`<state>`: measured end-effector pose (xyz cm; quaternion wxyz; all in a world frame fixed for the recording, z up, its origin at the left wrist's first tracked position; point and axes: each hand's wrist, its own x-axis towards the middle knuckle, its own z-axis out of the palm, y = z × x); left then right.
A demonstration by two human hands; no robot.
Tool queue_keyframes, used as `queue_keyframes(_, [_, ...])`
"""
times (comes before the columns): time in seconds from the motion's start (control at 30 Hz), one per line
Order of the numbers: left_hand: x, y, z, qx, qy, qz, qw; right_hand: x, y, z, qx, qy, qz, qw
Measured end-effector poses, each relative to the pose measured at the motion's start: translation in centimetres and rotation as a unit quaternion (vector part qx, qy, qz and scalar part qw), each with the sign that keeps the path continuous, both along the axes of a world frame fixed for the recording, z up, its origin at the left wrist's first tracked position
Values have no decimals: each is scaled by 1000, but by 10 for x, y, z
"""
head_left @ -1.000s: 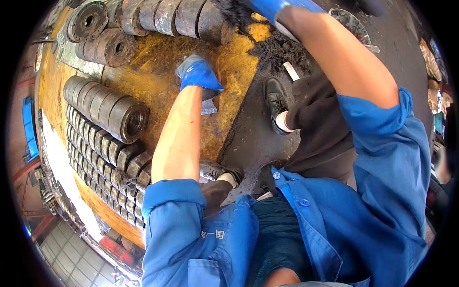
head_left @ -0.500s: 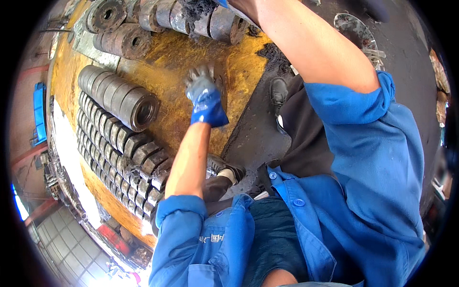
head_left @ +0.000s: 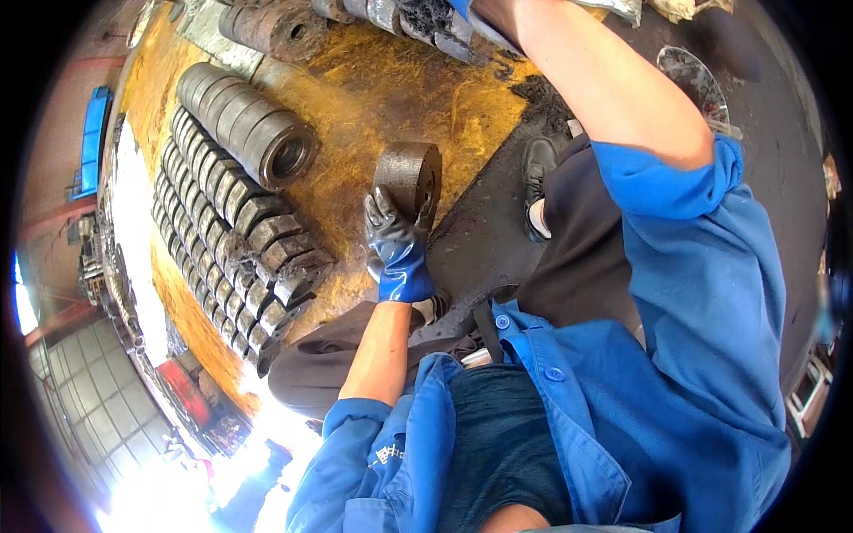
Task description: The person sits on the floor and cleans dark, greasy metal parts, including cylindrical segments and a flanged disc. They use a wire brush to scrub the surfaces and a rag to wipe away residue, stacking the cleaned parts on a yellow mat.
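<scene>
A thick dark metal ring (head_left: 407, 173) lies on its side on the oil-stained yellow surface. My left hand (head_left: 397, 244), in a blue and grey coated glove, is at its near side. The fingers are stretched out and spread, with their tips close to the ring; whether they touch it I cannot tell. My right hand reaches far forward to the top edge. Only part of its blue glove (head_left: 480, 19) shows there, and its fingers are hidden.
On the left lie a row of smooth metal rings (head_left: 244, 124) and several rows of smaller nut-like metal pieces (head_left: 213, 191). Larger rusty flanged cylinders (head_left: 280, 31) lie at the back. Dark shavings (head_left: 538, 93) gather at the surface's edge, near my shoe (head_left: 537, 173).
My left hand has drawn back toward me, and the ring beyond it shows more fully. My right arm stays stretched forward. The whole view has shifted.
</scene>
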<state>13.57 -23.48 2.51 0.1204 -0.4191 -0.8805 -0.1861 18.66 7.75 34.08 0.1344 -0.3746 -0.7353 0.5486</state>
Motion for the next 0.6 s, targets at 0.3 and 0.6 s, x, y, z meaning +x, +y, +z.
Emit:
queue_keyframes(0.3, [-6, 2, 6, -66, -84, 56, 993, -2, -27, 1, 20, 7, 20, 1000])
queue_keyframes(0.6, [-28, 92, 51, -193, -162, 72, 965, -9, -18, -24, 106, 68, 31, 992])
